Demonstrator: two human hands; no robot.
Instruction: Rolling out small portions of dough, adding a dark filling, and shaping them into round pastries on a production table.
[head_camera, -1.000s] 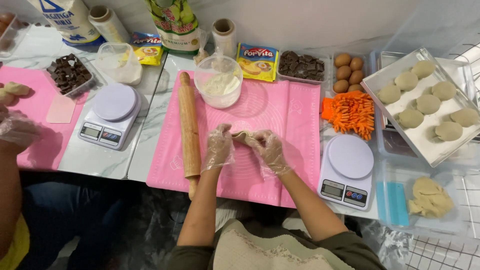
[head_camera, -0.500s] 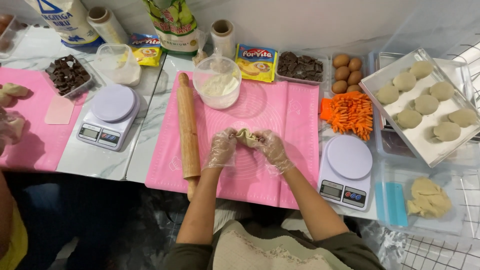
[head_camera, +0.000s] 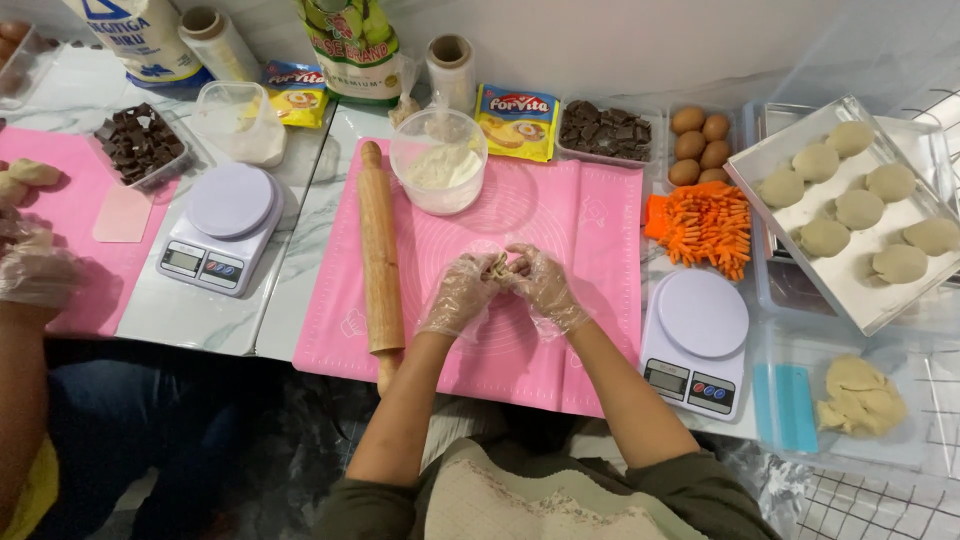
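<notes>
Both my hands wear clear plastic gloves and meet over the middle of the pink silicone mat (head_camera: 590, 215). My left hand (head_camera: 458, 297) and my right hand (head_camera: 545, 288) pinch a small piece of pale dough (head_camera: 497, 266) between their fingertips, held just above the mat. A wooden rolling pin (head_camera: 380, 260) lies lengthwise on the mat, just left of my left hand. A clear bowl with white flour (head_camera: 438, 160) stands on the mat beyond my hands.
A white kitchen scale (head_camera: 698, 340) sits right of the mat, another scale (head_camera: 222, 225) left. A tray of dough balls (head_camera: 850, 215), eggs (head_camera: 700, 145), chocolate pieces (head_camera: 605, 130), an orange brush (head_camera: 705, 225) and a dough lump (head_camera: 860, 395) lie right. Another person's gloved hand (head_camera: 35, 270) works at far left.
My hands have lifted slightly away from me with the dough, fingers working it closer together. The other person's hand at left has shifted a little.
</notes>
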